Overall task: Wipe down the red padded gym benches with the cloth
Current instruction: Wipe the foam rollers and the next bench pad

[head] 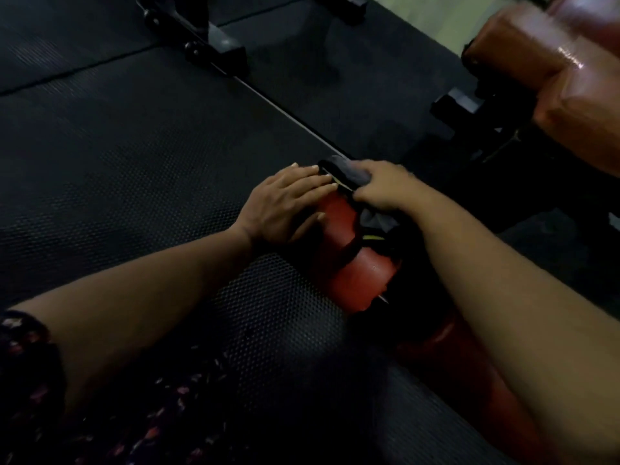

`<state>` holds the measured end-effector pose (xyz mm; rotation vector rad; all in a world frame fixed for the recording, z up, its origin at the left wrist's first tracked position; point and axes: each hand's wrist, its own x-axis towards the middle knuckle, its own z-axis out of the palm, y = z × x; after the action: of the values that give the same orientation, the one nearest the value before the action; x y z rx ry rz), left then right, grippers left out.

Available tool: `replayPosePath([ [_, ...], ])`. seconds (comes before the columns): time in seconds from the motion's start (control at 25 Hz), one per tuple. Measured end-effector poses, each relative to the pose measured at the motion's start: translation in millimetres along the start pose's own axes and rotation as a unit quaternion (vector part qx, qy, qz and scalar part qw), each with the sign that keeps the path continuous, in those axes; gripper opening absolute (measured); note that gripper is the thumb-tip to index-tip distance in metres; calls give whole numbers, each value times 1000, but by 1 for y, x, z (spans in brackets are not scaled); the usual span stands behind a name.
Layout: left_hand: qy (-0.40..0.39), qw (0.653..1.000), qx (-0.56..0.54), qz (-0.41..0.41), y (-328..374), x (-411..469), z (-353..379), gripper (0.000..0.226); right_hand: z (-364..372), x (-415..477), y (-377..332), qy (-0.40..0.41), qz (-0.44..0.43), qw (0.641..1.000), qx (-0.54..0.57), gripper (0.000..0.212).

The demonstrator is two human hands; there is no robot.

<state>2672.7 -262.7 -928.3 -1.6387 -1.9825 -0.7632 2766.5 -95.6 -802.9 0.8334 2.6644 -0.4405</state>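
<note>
Both forearms are bare from elbow to wrist, with no watch or rings showing. Behind the left hand, a dark sleeve carries small pink and white flecks.

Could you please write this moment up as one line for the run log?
left hand: flat on red bench pad | right hand: grips dark cloth at pad's far end | second bench: untouched

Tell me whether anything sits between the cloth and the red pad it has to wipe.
Nothing visible does. The right hand grips the dark cloth directly against the far end of the red pad. The left hand rests flat on the pad beside it, left of the cloth, not under it.
</note>
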Motion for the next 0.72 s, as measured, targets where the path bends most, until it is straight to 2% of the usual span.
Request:
replayPosePath([
  [0.08, -4, 1000, 4, 8, 0, 0, 0, 50, 2, 3, -4, -14, -9, 998, 66, 65],
  [0.16, 3, 1000, -4, 15, -3, 0, 0, 49, 3, -14, 14, -34, 5, 989, 147, 61],
  [0.24, 5, 1000, -19, 11, -1, -1, 0, 49, 9, -35, 38, -26, 38, 983, 178, 60],
  [0.32, 2, 999, -37, 1, 1, 1, -1, 48, 20, -53, 55, 26, 82, 973, 212, 60],
  [0.4, -9, 999, -37, -16, 2, 6, -8, 47, 43, -69, 63, 121, 118, 952, 256, 59],
  [0.48, -33, 999, -2, -14, 5, 19, -16, 44, 73, -93, 59, 224, 159, 906, 323, 63],
  [0.56, -73, 997, -5, 6, 7, 40, -19, 39, 111, -123, 39, 289, 166, 869, 366, 73],
  [0.64, -158, 986, -39, 33, 11, 55, -18, 47, 149, -150, 17, 316, 121, 890, 307, 90],
  [0.72, -241, 969, -38, 43, 12, 60, -12, 58, 176, -164, 12, 329, 81, 920, 195, 110],
])
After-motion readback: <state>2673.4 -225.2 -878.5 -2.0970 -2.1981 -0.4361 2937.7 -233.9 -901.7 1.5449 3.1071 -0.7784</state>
